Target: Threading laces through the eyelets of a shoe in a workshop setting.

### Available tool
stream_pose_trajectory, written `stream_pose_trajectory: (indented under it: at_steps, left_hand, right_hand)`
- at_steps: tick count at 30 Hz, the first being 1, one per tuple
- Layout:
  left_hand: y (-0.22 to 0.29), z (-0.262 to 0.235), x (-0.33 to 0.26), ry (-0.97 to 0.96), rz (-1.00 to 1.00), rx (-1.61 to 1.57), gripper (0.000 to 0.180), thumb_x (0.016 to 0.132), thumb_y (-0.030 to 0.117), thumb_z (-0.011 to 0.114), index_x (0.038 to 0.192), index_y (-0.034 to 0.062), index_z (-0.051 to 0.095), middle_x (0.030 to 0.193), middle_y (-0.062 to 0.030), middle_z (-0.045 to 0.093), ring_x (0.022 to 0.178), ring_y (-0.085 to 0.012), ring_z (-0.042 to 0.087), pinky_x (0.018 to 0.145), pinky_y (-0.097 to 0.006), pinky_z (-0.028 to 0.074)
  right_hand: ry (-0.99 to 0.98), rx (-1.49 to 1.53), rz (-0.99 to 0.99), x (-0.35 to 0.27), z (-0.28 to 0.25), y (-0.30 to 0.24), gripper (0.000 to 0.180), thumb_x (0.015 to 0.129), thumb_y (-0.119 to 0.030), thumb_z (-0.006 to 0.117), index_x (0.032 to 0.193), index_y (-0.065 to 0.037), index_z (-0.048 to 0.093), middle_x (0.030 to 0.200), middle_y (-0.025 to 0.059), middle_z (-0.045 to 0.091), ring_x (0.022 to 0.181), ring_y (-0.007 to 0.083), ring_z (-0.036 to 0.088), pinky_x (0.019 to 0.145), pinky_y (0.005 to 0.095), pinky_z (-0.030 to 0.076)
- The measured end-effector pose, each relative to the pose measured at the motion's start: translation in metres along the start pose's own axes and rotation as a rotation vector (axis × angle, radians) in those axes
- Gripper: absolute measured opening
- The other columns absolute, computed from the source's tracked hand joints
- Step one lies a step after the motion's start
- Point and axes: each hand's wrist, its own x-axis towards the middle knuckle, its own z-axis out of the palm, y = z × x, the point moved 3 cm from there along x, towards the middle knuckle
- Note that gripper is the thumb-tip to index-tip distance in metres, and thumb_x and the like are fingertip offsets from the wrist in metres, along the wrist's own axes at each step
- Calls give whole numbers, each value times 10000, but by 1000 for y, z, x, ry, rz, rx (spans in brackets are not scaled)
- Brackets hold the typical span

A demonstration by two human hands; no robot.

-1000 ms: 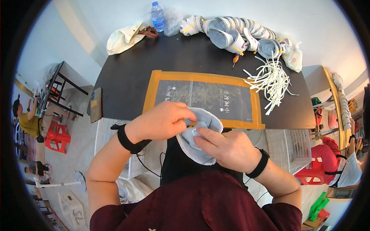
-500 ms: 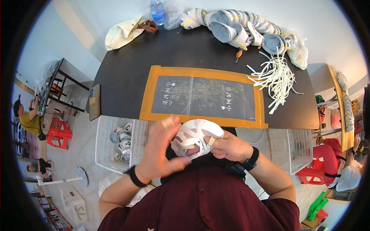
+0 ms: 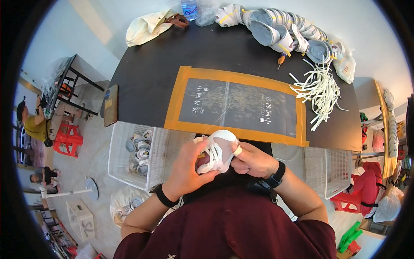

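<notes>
A white and pale pink shoe upper with white laces is held in front of my body, just off the table's near edge. My left hand grips its laced side, thumb below and fingers above. At its right side, my right hand pinches the edge between thumb and curled fingers; whether a small tool is in that pinch is hidden. Pale tape wraps a digit on each hand. A thin thread runs from near the upper over the taped sheet on the table.
The black table bears a row of nested shoe uppers, a bundle of white laces, an orange-handled tool, a cream bag and a water bottle. White baskets stand below; other people are at both sides.
My left hand, raised and spread apart from the upper before, has closed on its laced side. The upper has turned in my hands. The view has shifted slightly left.
</notes>
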Motion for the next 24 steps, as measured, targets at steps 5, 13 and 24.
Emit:
stream_pose_trajectory:
  at_steps: [5,13,24]
  left_hand:
    - [-5,0,-6,-30,-87,96,821,652,127,855,1361,46,450,1324,-180,475,1189,-311,526,920,-362,529]
    - [-27,-15,-29,61,-160,114,692,695,200,835,1294,47,525,1234,-158,574,1057,-301,605,845,-365,527]
    - [-168,-137,-124,397,-621,647,570,738,142,748,1240,-10,525,1192,-200,575,1131,-393,527,1011,-473,405]
  right_hand:
    - [-47,87,30,7,0,11,470,968,-581,490,1085,-127,510,615,-76,334,495,32,265,469,211,250]
    - [-23,-50,152,32,7,16,392,1012,-466,486,1152,-101,515,671,-84,337,514,24,265,461,205,235]
    - [122,-459,83,-2,13,-19,385,1030,-261,485,1342,-37,503,1120,32,640,688,45,468,597,204,419]
